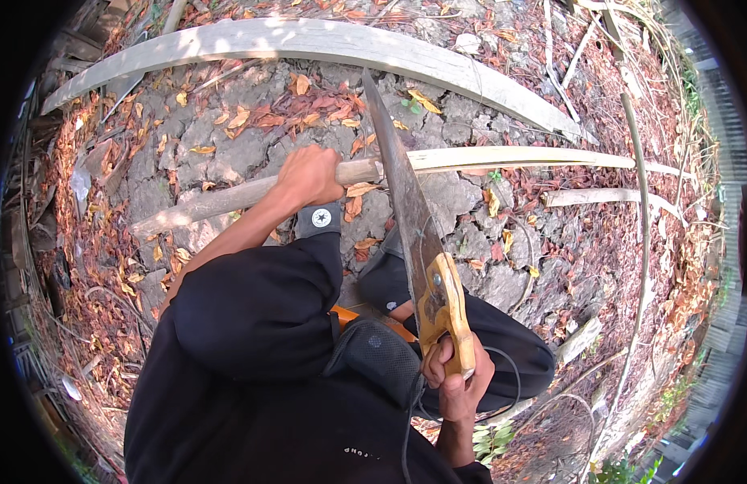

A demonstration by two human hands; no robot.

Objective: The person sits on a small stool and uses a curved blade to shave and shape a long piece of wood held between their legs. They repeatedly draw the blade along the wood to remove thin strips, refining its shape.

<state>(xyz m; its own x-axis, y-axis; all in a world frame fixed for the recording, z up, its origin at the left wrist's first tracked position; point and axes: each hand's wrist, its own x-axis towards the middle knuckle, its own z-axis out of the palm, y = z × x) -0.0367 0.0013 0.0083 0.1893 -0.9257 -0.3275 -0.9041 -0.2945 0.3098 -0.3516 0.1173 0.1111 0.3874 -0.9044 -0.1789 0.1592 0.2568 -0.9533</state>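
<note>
On cracked ground: left hand [309, 173] grips pole [228, 198]; right hand [458, 383] grips saw [405, 202].

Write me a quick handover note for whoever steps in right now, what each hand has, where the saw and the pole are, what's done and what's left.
Left hand: gripping the bamboo pole, pinning it on the cracked ground just left of the cut.
Right hand: closed on the wooden handle of the hand saw.
Saw blade stands across the pole at the cut, its tip pointing away from the body.
Done: blade set on the pole; depth of cut cannot be told.
Left: pole not severed; it runs on whole to the right.
Nearby: a grey plank beyond, dry leaves all around.
</note>
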